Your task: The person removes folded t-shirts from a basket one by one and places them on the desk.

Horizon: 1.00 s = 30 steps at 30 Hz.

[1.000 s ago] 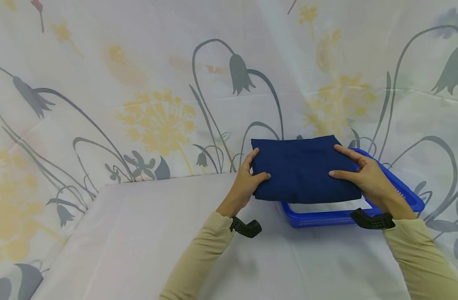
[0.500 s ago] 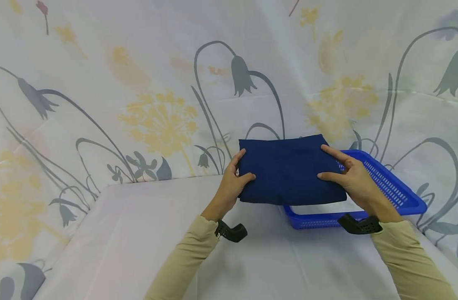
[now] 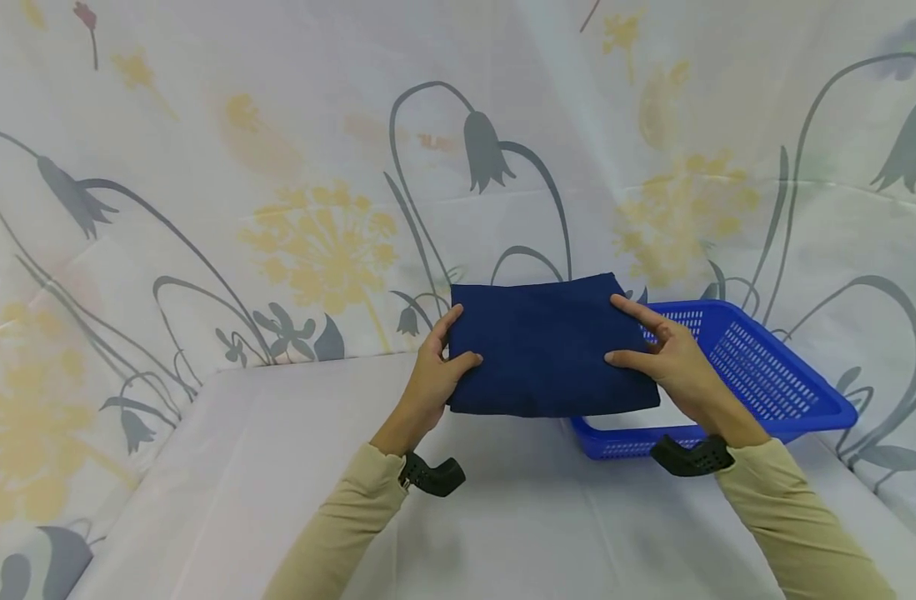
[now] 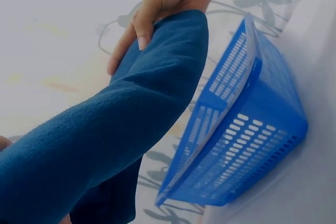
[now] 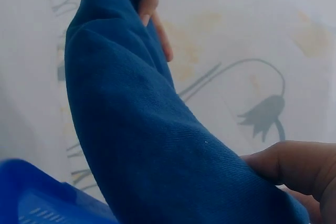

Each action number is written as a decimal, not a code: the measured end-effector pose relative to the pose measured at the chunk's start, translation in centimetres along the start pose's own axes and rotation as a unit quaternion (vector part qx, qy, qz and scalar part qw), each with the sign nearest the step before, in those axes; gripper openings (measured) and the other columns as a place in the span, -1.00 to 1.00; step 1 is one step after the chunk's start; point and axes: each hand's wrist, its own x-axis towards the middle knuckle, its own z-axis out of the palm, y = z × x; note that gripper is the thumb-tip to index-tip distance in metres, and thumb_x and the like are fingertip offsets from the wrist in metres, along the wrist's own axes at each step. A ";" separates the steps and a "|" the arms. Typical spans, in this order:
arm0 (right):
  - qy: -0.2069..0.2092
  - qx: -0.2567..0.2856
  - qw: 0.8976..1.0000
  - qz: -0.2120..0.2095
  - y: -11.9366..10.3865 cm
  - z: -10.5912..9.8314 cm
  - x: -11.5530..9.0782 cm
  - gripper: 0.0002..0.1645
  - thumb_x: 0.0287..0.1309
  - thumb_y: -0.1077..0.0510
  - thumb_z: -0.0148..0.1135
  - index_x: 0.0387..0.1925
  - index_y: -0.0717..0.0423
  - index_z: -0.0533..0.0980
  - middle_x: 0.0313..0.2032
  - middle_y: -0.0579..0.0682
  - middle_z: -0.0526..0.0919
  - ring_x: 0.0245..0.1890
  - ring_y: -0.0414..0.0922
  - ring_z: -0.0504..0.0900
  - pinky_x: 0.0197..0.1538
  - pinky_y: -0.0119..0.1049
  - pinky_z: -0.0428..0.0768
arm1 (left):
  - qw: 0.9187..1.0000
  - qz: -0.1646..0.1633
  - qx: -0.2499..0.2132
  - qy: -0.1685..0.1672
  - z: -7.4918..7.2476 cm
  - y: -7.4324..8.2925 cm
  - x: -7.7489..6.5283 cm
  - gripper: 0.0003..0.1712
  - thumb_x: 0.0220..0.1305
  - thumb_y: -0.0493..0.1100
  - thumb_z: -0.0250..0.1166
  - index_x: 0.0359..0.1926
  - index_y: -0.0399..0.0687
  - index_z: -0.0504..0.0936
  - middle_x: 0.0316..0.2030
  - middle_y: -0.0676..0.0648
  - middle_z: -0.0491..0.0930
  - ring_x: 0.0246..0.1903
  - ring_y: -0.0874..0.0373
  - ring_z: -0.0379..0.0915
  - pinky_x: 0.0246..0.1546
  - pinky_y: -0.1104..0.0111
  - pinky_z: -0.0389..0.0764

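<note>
A folded navy-blue cloth (image 3: 543, 354) is held up in front of the person, between both hands, and its lower edge overlaps the basket in the head view. The left hand (image 3: 431, 371) grips its left edge, thumb on the near face and fingers behind. At the opposite edge the right hand (image 3: 675, 367) pinches it the same way, with the thumb in front. In the left wrist view the cloth (image 4: 121, 108) shows as a thick, soft fold. The right thumb (image 5: 291, 166) presses on the fold in the right wrist view.
A blue plastic basket (image 3: 776, 375) with slotted walls stands on the white-covered table (image 3: 292, 467), right of and behind the cloth. A flower-printed curtain (image 3: 315, 125) hangs behind the table. Each wrist wears a black band-mounted device (image 3: 431, 475).
Both hands have carried the folded cloth to the left, away from over the basket. More of the basket's inside now shows. The grip on the cloth stays the same.
</note>
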 end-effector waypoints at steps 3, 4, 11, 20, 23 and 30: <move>-0.002 0.010 1.000 0.005 0.0 0.7 0.3 -0.03 0.19 0.25 0.32 0.51 -0.15 0.05 0.48 0.11 -0.08 0.29 0.16 0.26 -0.02 -0.36 0.54 | 1.000 0.004 0.003 0.004 -0.7 0.1 -0.3 -0.09 0.16 -0.44 0.18 0.50 0.10 0.12 0.39 -0.12 0.11 0.26 -0.16 0.22 0.13 -0.03 0.37; -0.002 0.011 1.000 0.004 0.0 1.0 0.4 -0.03 0.19 0.25 0.32 0.51 -0.14 0.05 0.49 0.11 -0.08 0.29 0.16 0.26 -0.02 -0.36 0.54 | 1.000 0.005 0.004 0.006 -1.0 0.1 -0.4 -0.09 0.16 -0.44 0.18 0.50 0.10 0.12 0.39 -0.12 0.10 0.25 -0.17 0.22 0.12 -0.03 0.38; -0.010 0.008 1.000 0.001 0.5 2.4 1.2 0.01 0.13 0.25 0.37 0.51 -0.13 0.07 0.48 0.08 -0.05 0.31 0.22 0.24 -0.02 -0.36 0.53 | 1.000 0.013 -0.002 0.016 -2.5 0.4 -1.3 -0.08 0.15 -0.46 0.17 0.50 0.11 0.11 0.43 -0.07 0.04 0.25 -0.18 0.22 0.09 -0.04 0.40; 0.000 0.038 0.999 -0.003 0.9 5.0 2.2 0.00 0.10 0.34 0.35 0.50 -0.09 0.10 0.46 0.09 0.03 0.28 0.23 0.29 0.08 0.00 0.49 | 0.999 0.029 -0.003 0.027 -4.6 0.6 -2.1 -0.08 0.16 -0.47 0.16 0.50 0.08 0.09 0.44 -0.06 0.03 0.28 -0.15 0.17 0.11 -0.04 0.38; -0.002 0.055 0.998 -0.003 1.0 5.8 2.5 0.01 0.09 0.38 0.32 0.50 -0.07 0.11 0.45 0.09 0.04 0.28 0.21 0.29 0.09 0.02 0.48 | 0.999 0.031 -0.007 0.029 -5.5 0.5 -2.3 -0.08 0.17 -0.47 0.15 0.51 0.09 0.09 0.42 -0.05 0.05 0.28 -0.12 0.17 0.10 0.00 0.40; 0.000 0.061 0.998 0.000 1.5 7.5 3.0 0.00 0.07 0.40 0.33 0.49 -0.09 0.14 0.42 0.09 0.13 0.25 0.19 0.34 0.09 0.01 0.48 | 0.999 0.024 -0.002 0.035 -7.2 0.1 -2.9 -0.12 0.21 -0.46 0.14 0.50 0.11 0.10 0.39 -0.05 0.11 0.27 -0.08 0.18 0.07 0.12 0.44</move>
